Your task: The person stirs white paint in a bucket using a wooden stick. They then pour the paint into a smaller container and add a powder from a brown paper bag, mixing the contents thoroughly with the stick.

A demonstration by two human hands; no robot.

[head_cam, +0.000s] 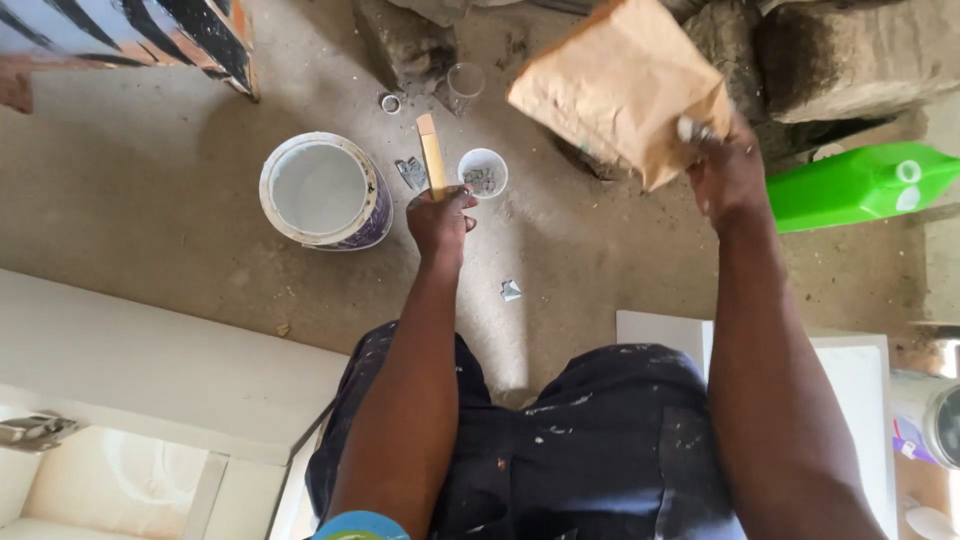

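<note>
My left hand [440, 220] is closed around a flat pale wooden stick [431, 152] that points away from me. Just right of the stick's end sits a small white cup [483, 172] with grey bits inside. My right hand [726, 172] grips the corner of a brown paper bag [618, 85] and holds it tilted in the air, up and to the right of the cup. A white paint bucket [325, 190] holding white paint stands on the floor to the left of my left hand.
A clear glass [465, 85] and a small ring-shaped lid [390, 102] lie beyond the cup. A green plastic container [860, 185] lies at the right, rough stone blocks [850, 55] behind it. White boards [150, 365] flank my knees. Scraps [511, 290] dot the concrete floor.
</note>
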